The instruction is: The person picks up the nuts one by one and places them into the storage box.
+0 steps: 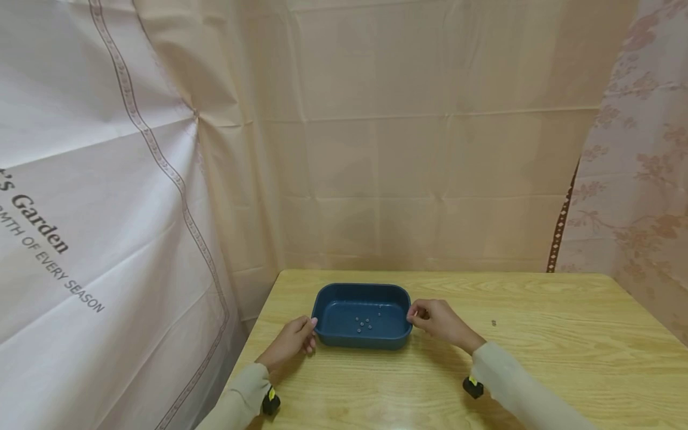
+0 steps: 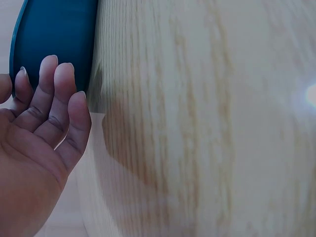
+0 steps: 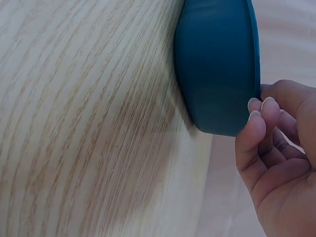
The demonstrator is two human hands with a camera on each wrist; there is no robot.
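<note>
A blue rectangular plastic bin [image 1: 355, 343] with rounded corners rests on the wooden table. Several small metal pieces that look like nuts [image 1: 362, 323] lie scattered on its floor. My left hand [image 1: 292, 340] holds the bin's left end, its thumb at the rim and its fingers along the outer wall; in the left wrist view those fingers [image 2: 63, 79] are loosely bent. At the opposite end, my right hand [image 1: 438, 319] pinches the rim between thumb and fingertips. The right wrist view shows these fingers [image 3: 252, 131] curled just outside the bin wall.
More small metal pieces [image 1: 494, 322] lie on the wooden table [image 1: 564, 358], right of my right hand. Beige cloth [image 1: 419, 149] hangs behind the table's far edge. A white printed cloth [image 1: 107, 239] drapes along the left, a floral one [image 1: 645, 179] on the right.
</note>
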